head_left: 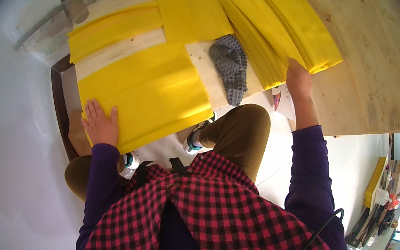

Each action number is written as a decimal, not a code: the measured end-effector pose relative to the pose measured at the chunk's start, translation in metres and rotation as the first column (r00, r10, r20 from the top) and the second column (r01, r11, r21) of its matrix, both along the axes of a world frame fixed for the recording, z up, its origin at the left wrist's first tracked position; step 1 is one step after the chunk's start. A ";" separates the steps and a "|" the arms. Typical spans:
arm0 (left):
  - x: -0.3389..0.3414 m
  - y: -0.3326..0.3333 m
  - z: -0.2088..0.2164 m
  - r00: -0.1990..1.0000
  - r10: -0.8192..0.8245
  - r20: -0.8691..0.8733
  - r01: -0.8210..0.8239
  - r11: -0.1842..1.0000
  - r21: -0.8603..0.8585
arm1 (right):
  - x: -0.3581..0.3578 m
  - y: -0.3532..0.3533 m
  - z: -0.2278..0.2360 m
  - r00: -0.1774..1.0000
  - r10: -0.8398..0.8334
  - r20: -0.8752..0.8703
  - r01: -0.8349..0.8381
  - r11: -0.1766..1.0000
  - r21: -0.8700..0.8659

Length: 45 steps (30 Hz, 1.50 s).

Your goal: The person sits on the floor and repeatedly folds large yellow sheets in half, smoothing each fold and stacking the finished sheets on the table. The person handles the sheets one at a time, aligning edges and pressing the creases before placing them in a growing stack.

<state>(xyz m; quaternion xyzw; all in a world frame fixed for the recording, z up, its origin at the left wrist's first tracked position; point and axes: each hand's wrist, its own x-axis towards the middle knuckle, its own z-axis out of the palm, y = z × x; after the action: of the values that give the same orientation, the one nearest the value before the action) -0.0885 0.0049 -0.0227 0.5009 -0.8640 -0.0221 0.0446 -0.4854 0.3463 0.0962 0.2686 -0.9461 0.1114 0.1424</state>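
My left hand point(100, 124) lies flat with fingers spread on the near left corner of a wide yellow cloth sheet point(145, 90). On the right, my right hand point(299, 80) pinches the near edge of a folded yellow cloth point(265, 28) in a fanned stack, its thumb on top and the other fingers mostly hidden. Another thick folded yellow bundle point(304, 29) lies just beyond that hand. A crumpled grey textured cloth point(230, 67) sits between the wide sheet and the stack.
Farther back on the wooden table point(387, 65) are a square yellow piece point(189, 8) and a long folded yellow piece point(116, 28). A grey pipe point(42, 29) runs along the wall at the left. My knee point(246, 127) is close under the table's near edge.
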 end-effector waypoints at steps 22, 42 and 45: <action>0.002 0.000 -0.002 1.000 0.015 0.006 -0.015 1.000 0.007 | -0.004 0.003 0.013 1.000 0.026 0.009 -0.025 0.995 -0.098; 0.001 0.001 0.005 1.000 0.030 -0.005 -0.030 0.996 0.084 | -0.006 -0.119 0.013 0.925 0.188 -0.330 -0.334 0.818 -0.469; 0.001 0.001 0.005 0.999 0.025 -0.022 -0.023 0.997 0.077 | 0.001 -0.168 -0.001 0.939 0.200 -0.280 -0.314 0.831 -0.460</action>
<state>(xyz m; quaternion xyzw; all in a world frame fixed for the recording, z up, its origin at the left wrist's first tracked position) -0.0871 0.0056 -0.0178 0.5123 -0.8560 -0.0603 0.0354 -0.4841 0.1780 0.0948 0.3587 -0.8184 0.3391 0.2943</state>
